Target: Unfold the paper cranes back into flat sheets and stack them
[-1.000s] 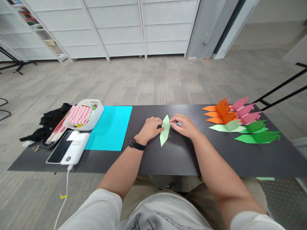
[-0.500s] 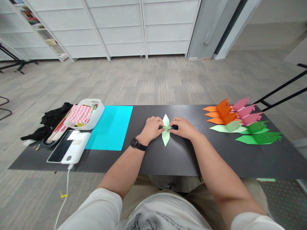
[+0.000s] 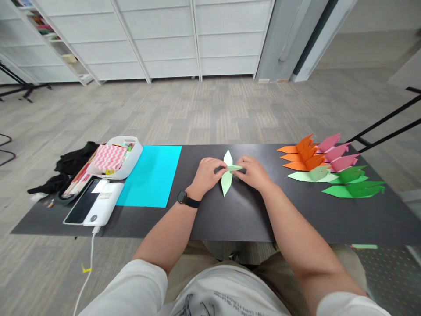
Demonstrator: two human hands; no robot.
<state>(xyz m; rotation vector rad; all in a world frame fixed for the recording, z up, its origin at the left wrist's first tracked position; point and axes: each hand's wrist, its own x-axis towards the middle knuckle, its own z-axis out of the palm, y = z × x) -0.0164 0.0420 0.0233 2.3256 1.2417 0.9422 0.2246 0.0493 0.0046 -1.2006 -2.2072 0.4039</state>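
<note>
Frame centre: left hand and right hand, grips narrow, both pinching the light-green folded paper. Uneven pull could tear or skew it.

Three orange birds, three pink birds, two green birds, two mint figures

My folded paper is pale green, my table dark grey, my watch black, my shirt white, my trousers tan, and I see a bright blue sheet, a packet in pink-and-white zigzags, a white box, and paper birds in orange, pink, pale and vivid green.
</note>
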